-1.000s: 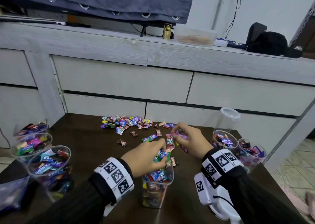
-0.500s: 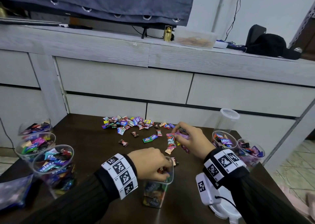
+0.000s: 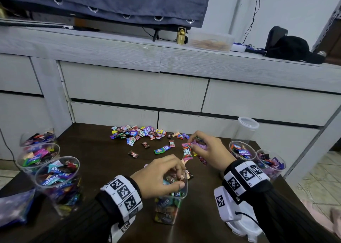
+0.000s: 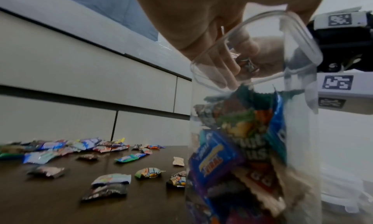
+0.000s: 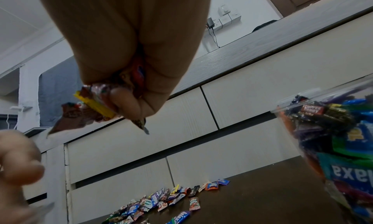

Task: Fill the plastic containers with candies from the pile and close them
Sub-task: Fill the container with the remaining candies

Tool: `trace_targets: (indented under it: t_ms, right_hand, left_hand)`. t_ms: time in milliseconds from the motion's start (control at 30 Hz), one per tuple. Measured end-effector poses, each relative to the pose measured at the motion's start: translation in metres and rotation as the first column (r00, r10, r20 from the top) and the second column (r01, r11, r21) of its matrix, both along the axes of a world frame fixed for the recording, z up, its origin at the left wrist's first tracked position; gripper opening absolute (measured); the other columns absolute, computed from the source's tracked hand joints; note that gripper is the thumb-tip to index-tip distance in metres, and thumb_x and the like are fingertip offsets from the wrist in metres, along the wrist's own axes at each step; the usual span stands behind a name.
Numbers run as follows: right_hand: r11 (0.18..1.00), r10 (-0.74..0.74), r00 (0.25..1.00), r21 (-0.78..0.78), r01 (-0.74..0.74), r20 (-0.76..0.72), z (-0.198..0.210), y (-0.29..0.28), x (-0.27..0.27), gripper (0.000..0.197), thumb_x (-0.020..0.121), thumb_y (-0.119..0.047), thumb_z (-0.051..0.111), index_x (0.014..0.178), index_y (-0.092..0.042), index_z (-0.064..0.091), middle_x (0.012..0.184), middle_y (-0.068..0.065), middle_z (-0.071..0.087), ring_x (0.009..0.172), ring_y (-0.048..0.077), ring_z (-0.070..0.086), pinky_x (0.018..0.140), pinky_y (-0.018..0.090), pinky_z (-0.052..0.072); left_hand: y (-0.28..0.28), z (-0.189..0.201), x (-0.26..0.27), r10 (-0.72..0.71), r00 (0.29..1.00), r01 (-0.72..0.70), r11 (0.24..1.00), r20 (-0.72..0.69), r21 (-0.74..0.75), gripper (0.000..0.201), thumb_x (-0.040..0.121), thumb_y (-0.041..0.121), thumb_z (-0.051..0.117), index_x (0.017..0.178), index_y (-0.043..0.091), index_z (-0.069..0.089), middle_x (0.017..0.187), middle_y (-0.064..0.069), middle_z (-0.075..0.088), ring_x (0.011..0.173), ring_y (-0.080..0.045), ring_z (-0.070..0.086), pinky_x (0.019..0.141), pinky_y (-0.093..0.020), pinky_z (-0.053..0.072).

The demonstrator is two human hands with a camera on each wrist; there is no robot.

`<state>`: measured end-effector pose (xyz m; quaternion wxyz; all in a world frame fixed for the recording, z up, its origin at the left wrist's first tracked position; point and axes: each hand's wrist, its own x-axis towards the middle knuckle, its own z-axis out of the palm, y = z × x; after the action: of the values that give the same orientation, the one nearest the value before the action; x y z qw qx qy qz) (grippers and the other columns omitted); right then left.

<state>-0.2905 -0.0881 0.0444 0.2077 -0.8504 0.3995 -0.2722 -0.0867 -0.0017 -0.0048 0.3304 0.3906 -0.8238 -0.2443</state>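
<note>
Under left hand [image 3: 158, 176], container [image 3: 170, 208], candies [image 3: 137, 132] beyond

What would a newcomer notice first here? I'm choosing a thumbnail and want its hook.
The bright candy pile scattered across the far middle of the dark table catches the eye first. Next come the two hands: the left hand dips its fingers into the open container at the near centre, and the right hand clutches a bunch of candies just beyond it. Candy-filled cups flank both table edges.

Curtain [image 3: 110, 0]: dark blue, hanging above the cabinet
Cabinet [image 3: 129, 87]: pale grey drawers
Padlock [image 3: 181, 36]: brass, on cabinet top
Black bag [image 3: 289, 48]: far right of cabinet top
</note>
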Motion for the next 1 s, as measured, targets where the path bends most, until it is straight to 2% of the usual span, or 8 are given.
trace_targets:
  t_ms: [100,200,333,433,500,700,867,1000]
  right_hand:
    - [1.000,0.006,1.000,0.008,-0.006,0.008,0.002,0.000,0.000,0.009,0.091,-0.015,0.060,0.099,-0.018,0.062,0.094,-0.004,0.063,0.087,0.010,0.058,0.069,0.005,0.038]
    - [0.998,0.047,0.999,0.027,-0.048,0.023,0.007,0.004,0.003,0.008,0.092,-0.016,0.059,0.100,-0.019,0.061,0.097,-0.004,0.064,0.087,0.005,0.059,0.069,0.006,0.041]
    - [0.981,0.187,0.982,0.043,-0.187,-0.014,0.009,0.020,0.016,0.010,0.090,-0.013,0.061,0.099,-0.014,0.063,0.097,0.001,0.066,0.086,0.010,0.062,0.073,0.017,0.047]
    - [0.960,0.276,0.944,-0.006,-0.281,-0.182,0.003,0.032,0.032,0.014,0.086,-0.011,0.062,0.100,-0.010,0.064,0.097,0.006,0.066,0.090,0.018,0.060,0.080,0.025,0.045]
    - [0.939,0.319,0.904,-0.033,-0.342,-0.284,-0.003,0.036,0.041,0.019,0.085,-0.011,0.062,0.103,-0.006,0.064,0.099,0.010,0.063,0.093,0.022,0.057,0.080,0.023,0.040]
    - [0.889,0.424,0.817,0.010,-0.457,-0.391,-0.018,0.042,0.052,0.033,0.081,-0.019,0.069,0.111,-0.011,0.061,0.122,0.006,0.057,0.111,0.023,0.055,0.093,0.038,0.045]
    - [0.888,0.428,0.816,0.013,-0.460,-0.388,-0.021,0.040,0.051,0.046,0.071,-0.023,0.078,0.109,-0.014,0.055,0.116,0.003,0.054,0.103,0.019,0.053,0.086,0.028,0.042]
    - [0.884,0.437,0.814,0.015,-0.467,-0.382,-0.022,0.040,0.049,0.050,0.072,-0.024,0.078,0.115,-0.015,0.053,0.114,0.005,0.052,0.102,0.019,0.053,0.085,0.026,0.041]
  left_hand:
    - [0.002,-0.004,0.008,0.053,0.995,-0.054,0.999,-0.080,-0.007,0.032,0.077,0.044,0.074,0.097,0.036,0.051,0.115,0.017,0.054,0.113,-0.010,0.056,0.093,-0.033,0.048]
    - [-0.001,-0.011,0.020,0.115,0.993,-0.112,0.988,-0.017,0.107,0.073,0.060,0.066,0.078,0.119,0.047,0.039,0.127,0.022,0.045,0.121,-0.002,0.049,0.100,-0.036,0.046]
    - [-0.005,-0.022,0.029,0.078,0.997,-0.073,0.941,0.000,0.330,0.113,0.046,0.061,0.090,0.136,0.056,0.021,0.134,0.022,0.051,0.124,0.003,0.051,0.107,-0.036,0.045]
    - [-0.004,-0.026,0.028,0.063,0.998,-0.054,0.932,-0.013,0.358,0.108,0.047,0.055,0.093,0.133,0.054,0.027,0.126,0.022,0.060,0.118,0.001,0.058,0.102,-0.036,0.049]
    - [-0.004,-0.027,0.028,0.076,0.997,-0.076,0.939,0.012,0.335,0.101,0.047,0.058,0.092,0.128,0.053,0.031,0.123,0.025,0.060,0.116,0.004,0.058,0.101,-0.036,0.050]
    - [-0.003,-0.026,0.026,0.073,0.997,-0.073,0.959,0.010,0.274,0.102,0.055,0.056,0.088,0.138,0.039,0.031,0.126,0.031,0.051,0.121,0.005,0.053,0.103,-0.031,0.047]
    - [-0.005,-0.029,0.025,0.103,0.994,-0.107,0.954,0.027,0.281,0.092,0.053,0.054,0.088,0.126,0.045,0.033,0.121,0.019,0.059,0.114,0.007,0.057,0.100,-0.030,0.049]
    - [-0.005,-0.032,0.024,0.126,0.992,-0.128,0.959,0.024,0.252,0.091,0.052,0.057,0.088,0.123,0.054,0.031,0.118,0.025,0.059,0.113,0.007,0.057,0.097,-0.026,0.050]
